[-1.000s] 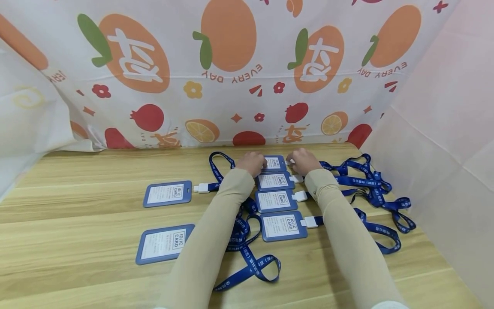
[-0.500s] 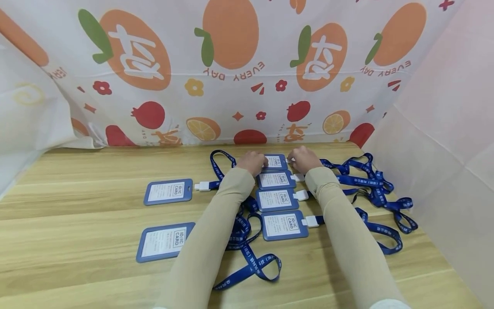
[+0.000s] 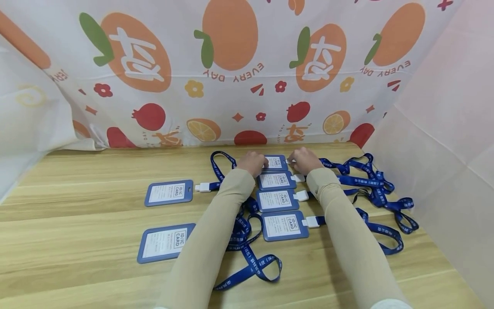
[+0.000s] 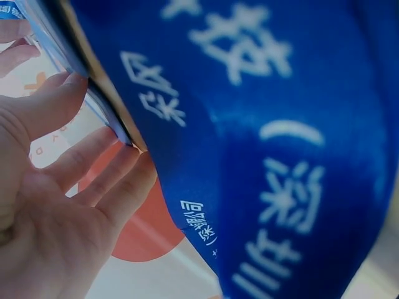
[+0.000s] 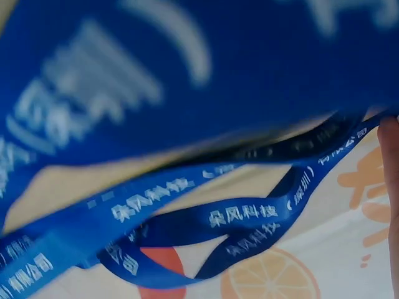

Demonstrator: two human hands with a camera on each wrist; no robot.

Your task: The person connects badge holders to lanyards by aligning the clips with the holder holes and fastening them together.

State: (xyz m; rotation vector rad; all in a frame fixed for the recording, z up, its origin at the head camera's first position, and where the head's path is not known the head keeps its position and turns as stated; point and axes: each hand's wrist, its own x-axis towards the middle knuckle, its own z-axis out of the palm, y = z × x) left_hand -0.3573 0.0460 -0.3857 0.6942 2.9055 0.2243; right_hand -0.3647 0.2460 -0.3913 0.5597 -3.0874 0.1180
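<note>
On the table (image 3: pixel 77 223), six badges (image 3: pixel 284 225)

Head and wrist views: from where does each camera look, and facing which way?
Head: on the person's head, facing forward and down at badges, straps and table; left hand, right hand and both sleeves show.
Left wrist: on that wrist, facing a close strap and the printed cloth; palm and fingers show.
Right wrist: on that wrist, facing close straps, cloth beyond; only part of a finger shows.
Head and right wrist views share the straps and an orange slice on the cloth.
</note>
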